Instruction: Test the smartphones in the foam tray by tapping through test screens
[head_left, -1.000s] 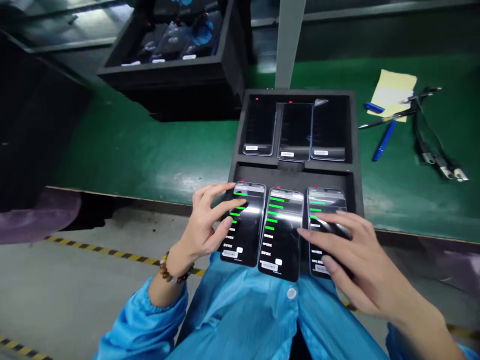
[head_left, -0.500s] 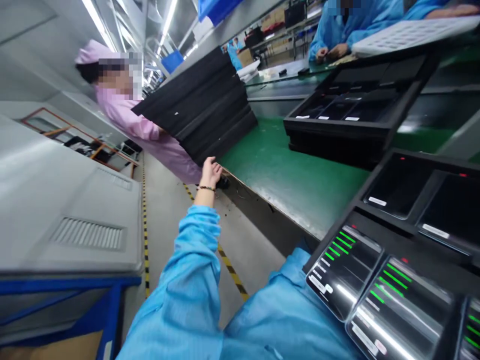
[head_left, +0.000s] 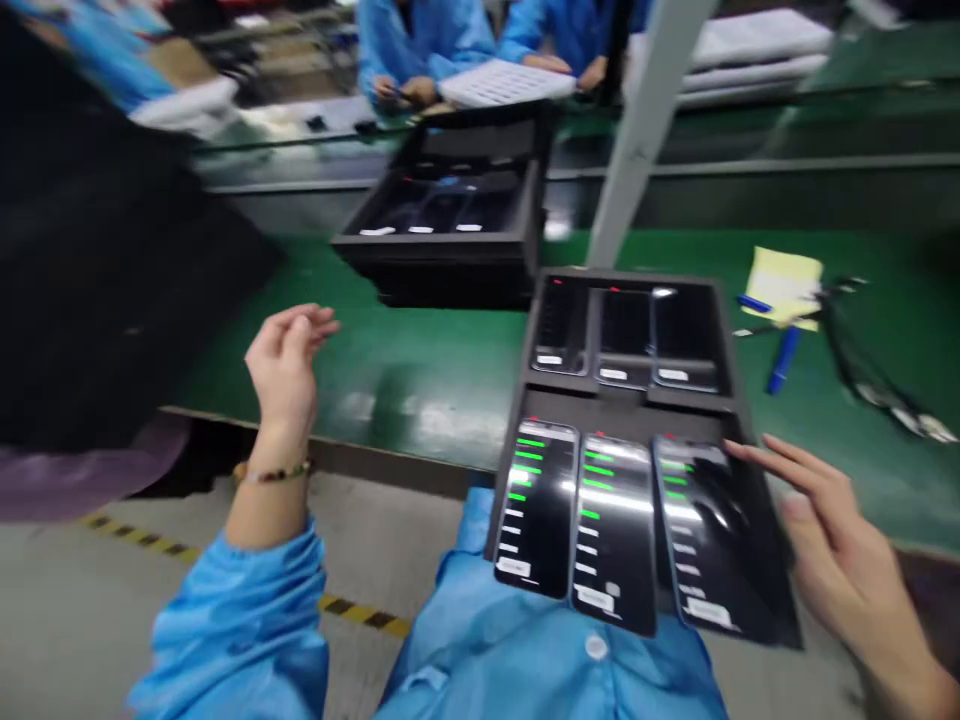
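A black foam tray [head_left: 622, 402] lies near me, its front end overhanging the bench edge above my lap. Three phones in its front row, among them the right one [head_left: 720, 540], show lit screens with green bars and white labels. Dark-screened phones, such as the middle one [head_left: 625, 335], fill the back row. My right hand [head_left: 840, 540] is at the tray's right side with fingers apart, the index fingertip at the top right corner of the right front phone. My left hand [head_left: 289, 355], loosely bent with nothing in it, hovers over the bench edge left of the tray.
A stack of black trays with phones [head_left: 442, 265] stands farther back on the green bench [head_left: 420, 380]. A tall black stack [head_left: 112, 260] fills the left. Yellow notes [head_left: 784, 285], a blue pen [head_left: 784, 358] and cables [head_left: 862, 370] lie right. Co-workers in blue sit opposite.
My view has swung right, from the tall black stack and the person in pink to the phone tray. My right hand has come into view at the tray; my left hand is away from the stack.
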